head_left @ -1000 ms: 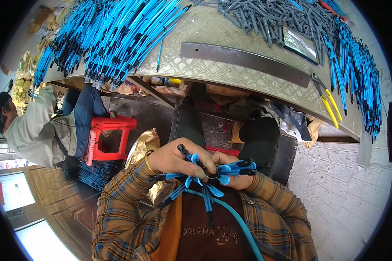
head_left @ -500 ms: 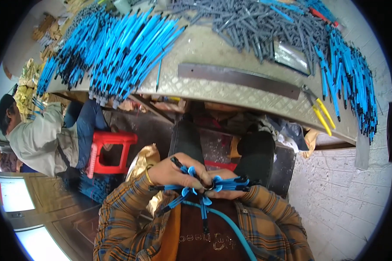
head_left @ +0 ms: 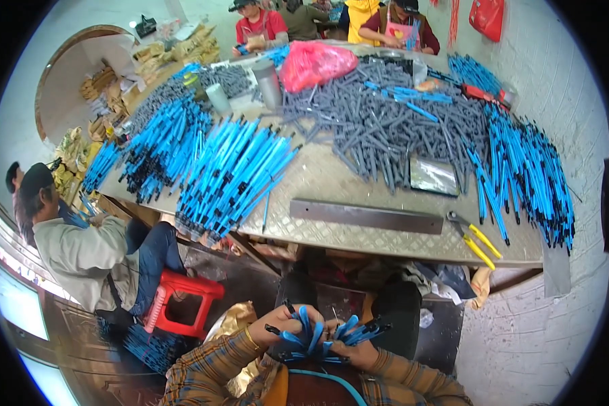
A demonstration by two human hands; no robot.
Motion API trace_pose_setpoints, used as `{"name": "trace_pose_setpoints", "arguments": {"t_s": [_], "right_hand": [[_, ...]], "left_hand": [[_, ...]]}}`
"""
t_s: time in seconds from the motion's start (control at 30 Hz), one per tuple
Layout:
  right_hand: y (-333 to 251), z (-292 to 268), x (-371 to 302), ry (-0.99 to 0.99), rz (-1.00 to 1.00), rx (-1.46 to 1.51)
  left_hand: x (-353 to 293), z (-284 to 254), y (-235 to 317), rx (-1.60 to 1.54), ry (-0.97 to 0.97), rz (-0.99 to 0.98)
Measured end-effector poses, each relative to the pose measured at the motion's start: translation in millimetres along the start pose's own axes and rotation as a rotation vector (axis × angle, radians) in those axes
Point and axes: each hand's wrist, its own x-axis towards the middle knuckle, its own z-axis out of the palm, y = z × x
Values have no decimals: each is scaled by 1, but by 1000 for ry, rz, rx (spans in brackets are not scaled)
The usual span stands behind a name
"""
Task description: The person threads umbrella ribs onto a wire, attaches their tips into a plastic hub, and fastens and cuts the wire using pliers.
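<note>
In front of my body, my left hand (head_left: 275,327) and my right hand (head_left: 361,353) are both closed on one splayed cluster of blue strips with black ends (head_left: 312,333). The strips fan out from a middle gathered between my fingers. On the left, black tips poke out past my left hand; on the right, several point past my right thumb. A thin wire-like line seems to rise by my right fingertips. How the strips join at the middle is hidden by my fingers.
The table (head_left: 264,230) ahead bears piles of blue black-tipped pieces (head_left: 237,169), a heap of grey pieces (head_left: 379,115), a metal bar (head_left: 365,216), yellow-handled pliers (head_left: 477,243) and a glassy slab (head_left: 433,176). A seated person (head_left: 81,250) is by a red stool (head_left: 183,304) at left.
The view has tipped up, showing more of the table and people beyond it. Strips that splayed outward and downward from my fingers now stand more upright between my hands.
</note>
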Motion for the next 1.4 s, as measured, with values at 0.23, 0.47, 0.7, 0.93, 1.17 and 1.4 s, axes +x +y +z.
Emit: {"name": "trace_pose_setpoints", "arguments": {"t_s": [0.23,0.47,0.7,0.93,1.17,1.4], "right_hand": [[6,-23,-6,-130,87,52],[19,-52,-2,-265,89,12],[9,-51,-2,-292,36,111],[8,-62,-6,-208,60,232],[49,-78,-9,-238,50,-12],[43,-60,-6,-296,-100,-84]], "left_hand": [[2,-3,-6,-150,-116,32],[46,-4,54,159,41,26],[223,-60,184,1110,846,277],[297,-90,182,1715,1246,28],[243,-85,175,1181,840,789],[79,16,111,643,300,141]]}}
